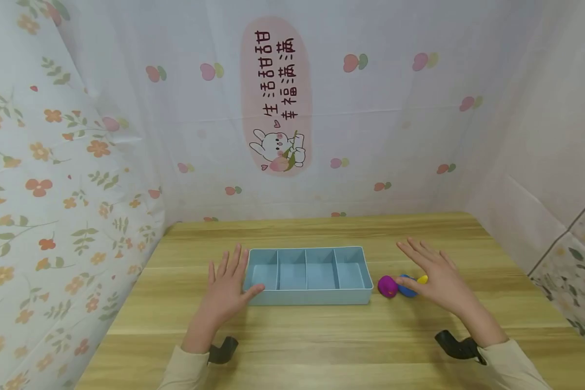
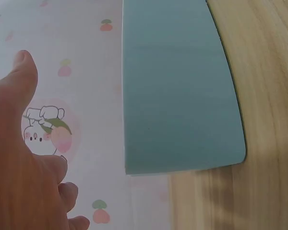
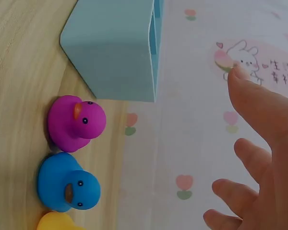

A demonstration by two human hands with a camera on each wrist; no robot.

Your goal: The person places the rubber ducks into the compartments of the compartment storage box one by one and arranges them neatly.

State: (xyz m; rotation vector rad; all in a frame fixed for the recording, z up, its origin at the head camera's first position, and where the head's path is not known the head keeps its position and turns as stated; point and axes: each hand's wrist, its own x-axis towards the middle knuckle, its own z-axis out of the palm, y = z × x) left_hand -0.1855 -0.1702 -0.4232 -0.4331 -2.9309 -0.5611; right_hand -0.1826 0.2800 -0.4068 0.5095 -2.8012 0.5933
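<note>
A light blue box (image 1: 309,297) with several compartments stands on the wooden table, its compartments bare. My left hand (image 1: 227,287) hovers at the box's left end, fingers spread and holding nothing. To the right of the box sit a purple rubber duck (image 3: 76,123), a blue rubber duck (image 3: 67,182) and a yellow one (image 3: 57,222), lined up side by side. Above the ducks my right hand (image 1: 436,277) is held with fingers extended, its thumb overlapping the blue duck in the head view. The yellow duck is partly hidden behind that hand.
The wooden table (image 1: 302,346) ends at a patterned cloth backdrop (image 1: 395,124) printed with a rabbit and writing. Floral cloth (image 1: 53,206) hangs along the left side. Black wrist mounts (image 1: 223,351) are worn on both arms.
</note>
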